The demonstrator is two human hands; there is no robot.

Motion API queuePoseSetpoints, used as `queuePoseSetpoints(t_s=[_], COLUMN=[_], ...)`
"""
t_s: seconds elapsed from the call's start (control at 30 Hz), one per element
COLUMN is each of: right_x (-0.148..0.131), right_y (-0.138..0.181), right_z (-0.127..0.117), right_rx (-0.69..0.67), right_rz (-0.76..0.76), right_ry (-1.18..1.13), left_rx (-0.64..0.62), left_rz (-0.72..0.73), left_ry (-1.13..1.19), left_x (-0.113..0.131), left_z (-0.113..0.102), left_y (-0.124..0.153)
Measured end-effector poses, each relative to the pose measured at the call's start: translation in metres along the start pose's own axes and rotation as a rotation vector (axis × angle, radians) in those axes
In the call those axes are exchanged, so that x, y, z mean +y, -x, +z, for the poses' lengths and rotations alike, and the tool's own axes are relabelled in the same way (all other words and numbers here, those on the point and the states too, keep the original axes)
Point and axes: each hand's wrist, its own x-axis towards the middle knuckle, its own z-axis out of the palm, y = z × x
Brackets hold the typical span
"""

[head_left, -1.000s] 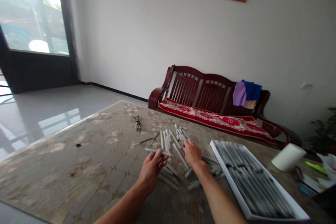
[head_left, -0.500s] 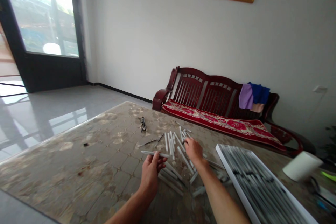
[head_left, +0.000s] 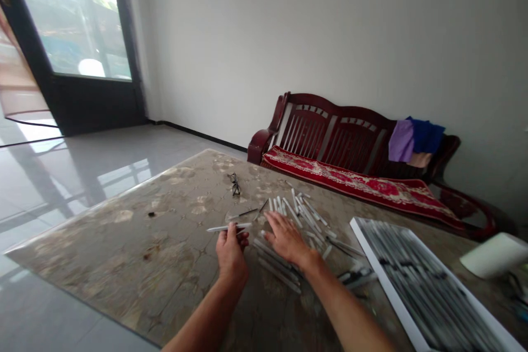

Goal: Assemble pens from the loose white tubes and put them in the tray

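My left hand (head_left: pixel 231 250) is closed around a slim, pale pen (head_left: pixel 217 229), its pointed end toward the left. A second thin stick seems to show beside it between my fingers, too small to make out. My right hand (head_left: pixel 285 237) is open, palm down and fingers stretched, over the near edge of a loose pile of short white tubes (head_left: pixel 310 216). Below both hands lie several longer pale pen pieces (head_left: pixel 275 262). Two thin dark refills (head_left: pixel 248 212) rest just beyond my left hand.
A white box (head_left: pixel 390 275) full of pens with dark bands stands at the right. Past it lies a white paper roll (head_left: pixel 494 256). Black glasses (head_left: pixel 235 183) rest on the patterned table (head_left: pixel 173 286). Behind the table is a dark red wooden bench (head_left: pixel 342 132).
My right hand has moved left from the white tubes toward my left hand, its fingers opening out. My left hand still holds the pen. The view has tilted down a little.
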Motion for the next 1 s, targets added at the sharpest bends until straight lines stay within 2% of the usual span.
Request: queuePoseSetpoints(t_s=[0.17, 0.27, 0.4, 0.53, 0.63, 0.77, 1.0], right_x=[0.004, 0.016, 0.046, 0.065, 0.065, 0.057, 0.045], right_y=[0.062, 0.081, 0.117, 0.169, 0.197, 0.22, 0.251], right_z=[0.008, 0.002, -0.011, -0.008, 0.006, 0.021, 0.03], right_rx=[0.019, 0.107, 0.222, 0.16, 0.135, 0.222, 0.279], right_rz=[0.02, 0.175, 0.37, 0.545, 0.574, 0.588, 0.608], right_ry=[0.109, 0.156, 0.246, 0.284, 0.282, 0.282, 0.296], left_rx=[-0.081, -0.166, -0.269, -0.34, -0.388, -0.422, -0.463], left_rz=[0.046, 0.086, 0.119, 0.119, 0.108, 0.094, 0.09], left_ry=[-0.065, -0.155, -0.26, -0.286, -0.283, -0.296, -0.329], left_x=[-0.003, -0.009, -0.012, -0.012, -0.013, -0.012, -0.014], left_z=[0.004, 0.003, -0.001, -0.003, -0.003, -0.003, -0.008], left_y=[0.004, 0.005, 0.006, 0.01, 0.014, 0.015, 0.012])
